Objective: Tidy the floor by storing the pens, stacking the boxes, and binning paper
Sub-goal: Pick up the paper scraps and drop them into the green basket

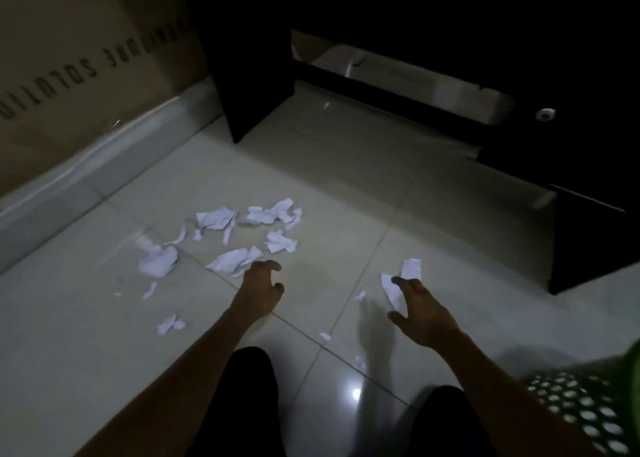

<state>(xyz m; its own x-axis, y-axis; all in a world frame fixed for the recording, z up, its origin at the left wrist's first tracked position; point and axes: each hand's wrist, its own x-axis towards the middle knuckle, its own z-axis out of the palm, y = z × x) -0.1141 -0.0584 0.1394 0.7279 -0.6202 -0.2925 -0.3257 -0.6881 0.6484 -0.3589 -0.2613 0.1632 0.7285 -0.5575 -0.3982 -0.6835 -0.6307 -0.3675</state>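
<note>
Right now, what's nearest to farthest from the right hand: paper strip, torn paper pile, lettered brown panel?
1. Paper strip, at the right hand's fingertips.
2. Torn paper pile, left, beyond the left hand.
3. Lettered brown panel, far left.

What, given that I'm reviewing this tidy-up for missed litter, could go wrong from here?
1. The paper scraps are many and scattered; the tiny bits nearest the camera could be missed in this dim light.
2. The left hand and right hand reach toward separate pieces, so a hasty grab may drop some.
3. Small pieces might slip through the holes of the perforated bin.
</note>
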